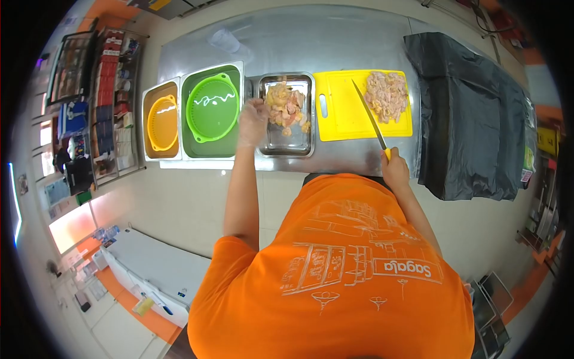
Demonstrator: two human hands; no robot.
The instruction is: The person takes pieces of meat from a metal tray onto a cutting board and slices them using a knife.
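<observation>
In the head view my right hand [394, 169] is closed around the yellow handle of a long knife [372, 116]. Its blade lies slanted over a yellow cutting board [338, 122], left of a heap of cut raw meat [387, 97]. My left hand [253, 121], in a clear plastic glove, hovers by the left rim of a metal tray [286, 148]. Larger raw meat pieces, seemingly chicken [286, 107], lie in that tray, close to the hand's right side. The left fingers look bent, but the glove and blur hide their exact grip.
Left of the tray, a green basket [212, 107] and a yellow-orange basket [162, 122] sit in metal tubs holding liquid. A clear plastic container [224, 40] lies at the table's back. Black plastic sheeting [469, 119] covers something on the right. The steel table's front edge [203, 164] runs before me.
</observation>
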